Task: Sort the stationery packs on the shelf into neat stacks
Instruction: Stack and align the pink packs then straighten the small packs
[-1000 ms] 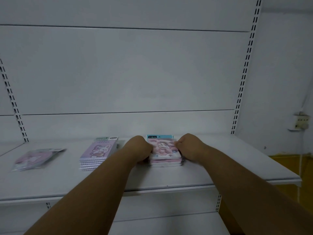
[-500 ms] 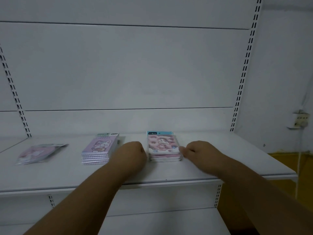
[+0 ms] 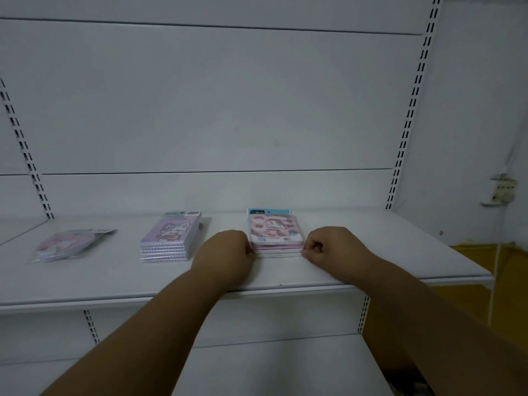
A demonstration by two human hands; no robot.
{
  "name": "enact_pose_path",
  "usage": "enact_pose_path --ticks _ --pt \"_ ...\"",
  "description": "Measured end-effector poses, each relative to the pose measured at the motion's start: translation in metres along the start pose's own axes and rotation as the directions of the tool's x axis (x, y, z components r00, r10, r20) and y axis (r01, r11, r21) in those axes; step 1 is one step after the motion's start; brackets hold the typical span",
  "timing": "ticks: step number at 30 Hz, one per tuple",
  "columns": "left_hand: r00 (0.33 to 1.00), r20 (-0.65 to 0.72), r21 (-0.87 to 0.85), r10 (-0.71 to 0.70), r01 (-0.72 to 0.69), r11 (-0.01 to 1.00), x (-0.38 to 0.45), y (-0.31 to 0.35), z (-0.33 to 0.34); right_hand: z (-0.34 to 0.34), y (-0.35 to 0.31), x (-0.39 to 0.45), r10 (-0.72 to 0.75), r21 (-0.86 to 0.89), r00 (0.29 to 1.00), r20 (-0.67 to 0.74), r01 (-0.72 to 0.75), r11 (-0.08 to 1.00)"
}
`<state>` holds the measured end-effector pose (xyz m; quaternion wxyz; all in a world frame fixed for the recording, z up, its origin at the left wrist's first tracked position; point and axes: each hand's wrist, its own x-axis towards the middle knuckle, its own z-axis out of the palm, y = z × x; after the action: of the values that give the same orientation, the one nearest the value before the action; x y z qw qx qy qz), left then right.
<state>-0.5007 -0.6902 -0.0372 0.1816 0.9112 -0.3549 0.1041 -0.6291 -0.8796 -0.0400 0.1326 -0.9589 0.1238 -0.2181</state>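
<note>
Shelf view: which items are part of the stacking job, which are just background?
Job:
pink pack stack, left hand and right hand at its sides
lilac pack stack
loose pack, far left
shelf

Background:
wall socket
yellow floor

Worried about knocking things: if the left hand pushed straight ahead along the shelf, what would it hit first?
Probably nothing before the back panel: the left hand sits beside the pink stack, touching it, though depth is unclear.
</note>
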Motion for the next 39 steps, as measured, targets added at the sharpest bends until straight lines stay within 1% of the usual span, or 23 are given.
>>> enact_pose_path --ticks 3,5,6,9,11,14,16,18,19,20,22,23,25,26,28,29,31,33,35,37,38,39 --pt "0.999 0.047 0.002 0.017 -0.017 1.0 0.001 -0.001 -0.004 -0.002 -0.001 -0.001 0.009 -0.004 1.0 0.009 -0.009 1.0" --pt "0.996 0.086 -0.04 0.008 -0.005 0.999 0.005 -0.003 -0.009 -0.005 0.0 -0.002 0.022 0.011 1.0 0.016 -0.023 1.0" --pt "0.995 0.103 -0.072 -0.011 0.018 0.997 0.009 -0.004 -0.012 -0.007 0.0 -0.002 0.036 0.039 0.999 0.013 -0.036 0.999" --pt "0.991 0.087 -0.162 -0.102 0.115 0.98 0.02 -0.007 -0.016 -0.012 -0.001 0.0 0.067 0.101 0.998 -0.013 -0.065 0.993" --pt "0.99 0.093 -0.181 -0.109 0.125 0.976 0.026 -0.005 -0.016 -0.011 -0.004 0.001 0.066 0.093 0.998 0.006 -0.066 0.993" --pt "0.991 0.121 -0.106 -0.058 0.071 0.992 0.031 -0.003 -0.012 -0.009 -0.004 0.002 0.079 0.134 0.996 0.04 -0.083 0.987" --pt "0.988 0.152 -0.042 -0.033 0.039 0.998 0.038 -0.005 -0.011 -0.011 -0.001 0.007 0.116 0.179 0.993 0.024 -0.119 0.977" --pt "0.973 0.224 0.012 -0.052 0.05 0.999 0.047 -0.005 -0.012 -0.014 0.001 0.021 0.175 0.209 0.984 0.006 -0.173 0.963" --pt "0.963 0.255 0.053 -0.086 0.075 0.996 0.053 -0.004 -0.013 -0.015 0.001 0.03 0.214 0.234 0.977 0.022 -0.213 0.949" --pt "0.965 0.248 0.075 -0.089 0.073 0.995 0.057 -0.002 -0.014 -0.016 0.0 0.039 0.267 0.268 0.962 0.052 -0.271 0.924" --pt "0.966 0.251 0.089 -0.063 0.042 0.995 0.062 0.003 -0.015 -0.013 -0.002 0.053 0.36 0.316 0.924 0.129 -0.383 0.868" --pt "0.966 0.251 0.11 -0.054 0.026 0.994 0.066 0.004 -0.013 -0.011 -0.003 0.059 0.367 0.296 0.916 0.161 -0.4 0.867" --pt "0.961 0.267 0.134 -0.068 0.033 0.99 0.071 0.006 -0.009 -0.006 -0.006 0.065 0.323 0.199 0.929 0.18 -0.356 0.913" --pt "0.962 0.263 0.13 -0.074 0.041 0.991 0.073 0.006 -0.006 -0.004 -0.007 0.066 0.305 0.166 0.938 0.162 -0.33 0.929" --pt "0.966 0.246 0.096 -0.075 0.052 0.994 0.075 0.006 -0.003 0.001 -0.006 0.065 0.293 0.171 0.948 0.123 -0.311 0.935" --pt "0.968 0.228 0.083 -0.102 0.085 0.993 0.077 0.007 -0.002 0.003 -0.006 0.066 0.283 0.165 0.953 0.104 -0.298 0.94" --pt "0.976 0.205 0.078 -0.073 0.058 0.995 0.075 0.007 -0.002 0.004 -0.006 0.065 0.267 0.143 0.96 0.085 -0.277 0.95" --pt "0.978 0.19 0.058 -0.085 0.075 0.996 0.076 0.006 0.0 0.005 -0.006 0.066 0.26 0.148 0.962 0.077 -0.269 0.952" --pt "0.984 0.176 0.042 -0.039 0.032 0.999 0.072 0.006 -0.002 0.004 -0.006 0.066 0.279 0.155 0.958 0.069 -0.286 0.945" --pt "0.98 0.196 0.105 -0.038 0.017 0.994 0.071 0.004 -0.003 0.004 -0.006 0.066 0.294 0.164 0.954 0.058 -0.3 0.94" --pt "0.979 0.202 0.096 -0.021 0.002 0.995 0.07 0.004 -0.002 0.004 -0.006 0.066 0.305 0.163 0.951 0.05 -0.309 0.937" --pt "0.978 0.206 0.074 -0.036 0.021 0.997 0.068 0.005 -0.003 0.004 -0.006 0.066 0.315 0.165 0.948 0.041 -0.318 0.934"
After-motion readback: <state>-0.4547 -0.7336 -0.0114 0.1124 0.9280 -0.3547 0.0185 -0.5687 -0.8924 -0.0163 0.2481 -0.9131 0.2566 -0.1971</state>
